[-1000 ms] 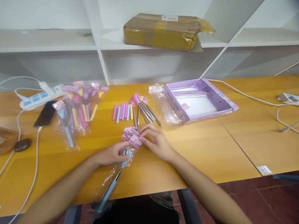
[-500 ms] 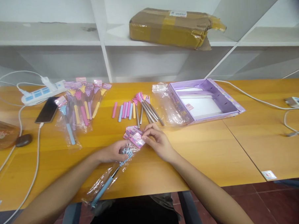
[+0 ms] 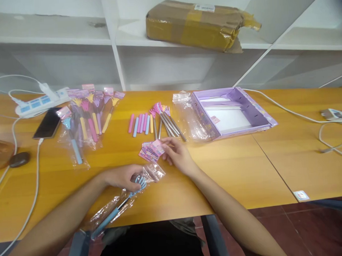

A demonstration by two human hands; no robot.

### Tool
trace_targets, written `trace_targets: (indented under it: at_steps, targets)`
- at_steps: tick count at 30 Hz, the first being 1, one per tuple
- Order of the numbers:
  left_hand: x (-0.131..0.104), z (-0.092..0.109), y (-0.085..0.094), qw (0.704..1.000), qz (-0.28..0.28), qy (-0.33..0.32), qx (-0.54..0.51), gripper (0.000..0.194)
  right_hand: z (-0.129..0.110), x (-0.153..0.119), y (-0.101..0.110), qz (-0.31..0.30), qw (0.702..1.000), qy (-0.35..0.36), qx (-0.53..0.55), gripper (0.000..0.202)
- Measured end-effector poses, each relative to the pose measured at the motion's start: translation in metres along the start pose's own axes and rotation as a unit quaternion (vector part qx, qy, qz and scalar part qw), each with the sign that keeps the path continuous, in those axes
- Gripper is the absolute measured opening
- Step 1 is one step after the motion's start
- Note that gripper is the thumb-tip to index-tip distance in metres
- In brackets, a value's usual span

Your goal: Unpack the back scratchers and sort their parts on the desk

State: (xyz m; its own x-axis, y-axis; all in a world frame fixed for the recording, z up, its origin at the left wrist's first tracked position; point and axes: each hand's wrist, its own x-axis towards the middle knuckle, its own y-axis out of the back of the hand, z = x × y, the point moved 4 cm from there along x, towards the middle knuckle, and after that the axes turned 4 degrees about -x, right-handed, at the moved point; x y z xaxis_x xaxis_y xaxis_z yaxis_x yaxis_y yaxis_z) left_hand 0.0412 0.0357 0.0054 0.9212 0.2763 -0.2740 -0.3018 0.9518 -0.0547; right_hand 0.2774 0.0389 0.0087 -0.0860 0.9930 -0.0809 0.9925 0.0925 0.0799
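Note:
My left hand (image 3: 122, 177) is closed round the head end of a blue back scratcher (image 3: 107, 220), which has a small hand-shaped top. The back scratcher lies inside a clear plastic bag (image 3: 155, 171), slanting past the table's front edge. Between the fingertips of my right hand (image 3: 180, 156) is a pink card (image 3: 157, 148), above a small pile of printed cards (image 3: 147, 152). Just behind the cards lie several loose metal back scratchers (image 3: 171, 126) with coloured hand tops, beside a row of coloured handle sleeves (image 3: 141, 124).
Bagged back scratchers (image 3: 87, 116) lie at the left, near a phone (image 3: 47, 122) and a power strip (image 3: 41, 103) with white cables. A purple box (image 3: 215, 131) stands right of centre beside clear bags (image 3: 197, 121). On the shelf rests a taped carton (image 3: 195, 25).
The card in my right hand has moved back and up, away from the bag. My left hand and the bagged back scratcher have shifted slightly left and nearer me.

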Motion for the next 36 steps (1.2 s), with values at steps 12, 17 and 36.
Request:
trace_targets:
  at_steps: [12, 17, 36]
  targets:
    - [0.011, 0.006, -0.007, 0.996, 0.045, -0.020, -0.078, 0.066, -0.019, -0.016, -0.019, -0.217, 0.974, 0.061, -0.022, 0.064]
    - [0.013, 0.012, -0.022, 0.992, 0.030, -0.051, -0.114, 0.059, -0.063, -0.004, 0.002, -0.076, 0.986, 0.105, -0.101, 0.041]
    - [0.037, -0.006, -0.041, 0.982, 0.120, -0.060, -0.133, 0.093, -0.239, -0.054, 0.030, 0.101, 0.926, 0.335, -0.144, 0.018]
